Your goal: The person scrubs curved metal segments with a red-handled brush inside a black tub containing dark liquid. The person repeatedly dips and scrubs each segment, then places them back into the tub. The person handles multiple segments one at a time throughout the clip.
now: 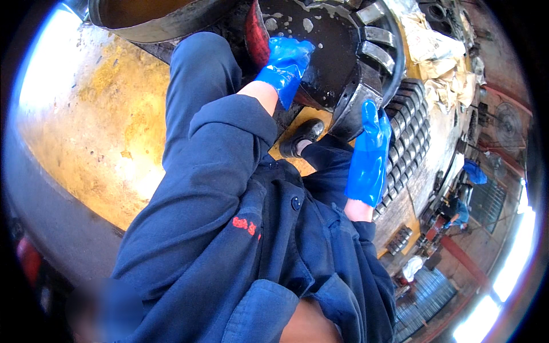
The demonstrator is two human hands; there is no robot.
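The left hand [286, 64], in a blue glove, reaches over a round basin [400, 57] with its fingers curled together beside a red curved edge [258, 35]; whether they clamp on anything cannot be told. The right hand [369, 154], gloved alike, touches a curved metal block [357, 97] just ahead of its fingertips, seemingly to steady its near end; how firmly they close on it does not show. That block sits between the two hands, at the basin's near side. Beyond it, more metal pieces [378, 36] lie spaced around the rim, perhaps so each can be reached singly. Dark liquid [329, 57] below the left fingers probably explains the gloves. Stacked blocks [409, 137] stand in rows just right of the right hand, within easy reach.
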